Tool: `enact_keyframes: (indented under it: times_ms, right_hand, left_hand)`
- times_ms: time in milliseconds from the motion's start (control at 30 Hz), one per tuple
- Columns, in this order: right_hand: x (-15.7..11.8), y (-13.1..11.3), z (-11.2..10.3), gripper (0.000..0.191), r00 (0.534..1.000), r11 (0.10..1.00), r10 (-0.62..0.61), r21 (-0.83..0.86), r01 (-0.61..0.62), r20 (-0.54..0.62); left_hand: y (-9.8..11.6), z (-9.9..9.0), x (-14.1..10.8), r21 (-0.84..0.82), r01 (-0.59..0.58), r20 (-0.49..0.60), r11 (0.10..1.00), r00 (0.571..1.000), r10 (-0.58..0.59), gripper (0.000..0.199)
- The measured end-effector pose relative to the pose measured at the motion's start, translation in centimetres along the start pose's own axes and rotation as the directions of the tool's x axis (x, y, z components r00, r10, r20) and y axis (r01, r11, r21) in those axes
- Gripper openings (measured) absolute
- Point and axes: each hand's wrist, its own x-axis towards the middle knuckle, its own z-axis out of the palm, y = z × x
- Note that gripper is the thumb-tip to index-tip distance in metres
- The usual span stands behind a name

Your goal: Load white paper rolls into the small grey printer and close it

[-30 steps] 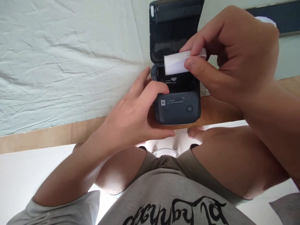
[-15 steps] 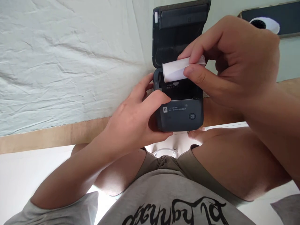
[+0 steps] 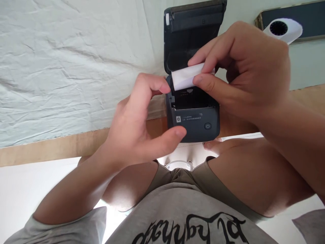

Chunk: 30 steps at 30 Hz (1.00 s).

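Observation:
A small dark label printer (image 3: 193,127) sits at the table's front edge, its lid (image 3: 193,37) tipped back and its paper bay exposed. My right hand (image 3: 254,67) pinches a white paper roll (image 3: 186,77) between thumb and fingers, slanted over the back of the bay. The roll's right end is hidden by my fingers. My left hand (image 3: 137,118) is at the printer's left side with thumb and forefinger spread wide. Its curled fingertips are by the bay's left rim, and the thumb lies over the front left corner; whether they touch cannot be told.
Behind my right hand lies a dark flat object (image 3: 309,20) resembling a phone, with a second white roll (image 3: 291,30) with a black core against it. A wrinkled pale cloth (image 3: 76,67) covers the table up to its wooden edge (image 3: 56,142). My legs are below.
My left hand has let go of the printer's left side and opened. My right hand has brought the paper roll slightly left and nearer the bay's left end.

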Motion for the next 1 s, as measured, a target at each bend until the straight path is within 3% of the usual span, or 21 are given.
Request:
enact_keyframes:
  times_ms: [67, 233, 367, 500, 633, 733, 800, 867, 933, 1000]
  right_hand:
    - [0.2, 0.1, 0.0, 0.020, 0.999, 0.998, 0.045, 0.049, -0.047, 0.026]
    - [0.0, 0.3, -0.5, 0.026, 0.990, 0.993, 0.116, 0.009, -0.117, 0.074]
    - [-0.2, 0.3, -1.3, 0.029, 0.995, 0.999, 0.046, -0.006, -0.046, 0.092]
    - [-0.1, 0.4, -2.0, 0.030, 0.982, 0.990, -0.097, 0.114, 0.079, 0.160]
    - [0.2, 0.9, -2.4, 0.027, 0.906, 0.951, -0.247, 0.266, 0.159, 0.344]
    - [0.0, 0.9, -2.6, 0.027, 0.873, 0.949, -0.257, 0.278, 0.147, 0.415]
    - [-0.3, 0.8, -2.5, 0.029, 0.921, 0.957, -0.232, 0.245, 0.158, 0.314]
    - [-0.6, 0.6, -2.3, 0.030, 0.986, 0.979, -0.149, 0.150, 0.137, 0.072]
    - [-0.9, 0.6, -1.9, 0.022, 0.992, 0.997, -0.011, 0.072, 0.021, -0.128]
    - [-1.0, 0.7, -1.5, 0.025, 0.982, 0.989, 0.120, 0.108, -0.105, -0.147]
  left_hand:
    - [0.1, 0.0, 0.2, 0.030, 0.107, 0.009, 0.994, 0.994, -0.107, 0.041]
    - [0.4, 0.0, 0.5, 0.062, 0.194, 0.008, 0.979, 0.981, -0.195, 0.047]
    - [-0.3, 0.1, 0.5, 0.015, 0.215, -0.010, 0.976, 0.976, -0.215, 0.041]
    - [-0.9, 0.5, 0.6, -0.049, 0.264, 0.015, 0.963, 0.965, -0.263, 0.040]
    - [-0.7, 0.6, 0.9, 0.037, 0.282, 0.096, 0.959, 0.954, -0.284, 0.058]
    - [-0.3, 0.6, 1.1, 0.152, 0.273, 0.137, 0.950, 0.946, -0.294, 0.069]
    - [-0.2, 0.6, 1.3, 0.182, 0.270, 0.133, 0.946, 0.946, -0.295, 0.073]
    - [-0.2, 0.7, 1.3, 0.184, 0.253, 0.117, 0.950, 0.954, -0.276, 0.077]
    - [-0.1, 0.8, 1.3, 0.193, 0.223, 0.118, 0.955, 0.961, -0.248, 0.080]
    - [0.0, 0.8, 1.4, 0.207, 0.199, 0.126, 0.958, 0.966, -0.228, 0.079]
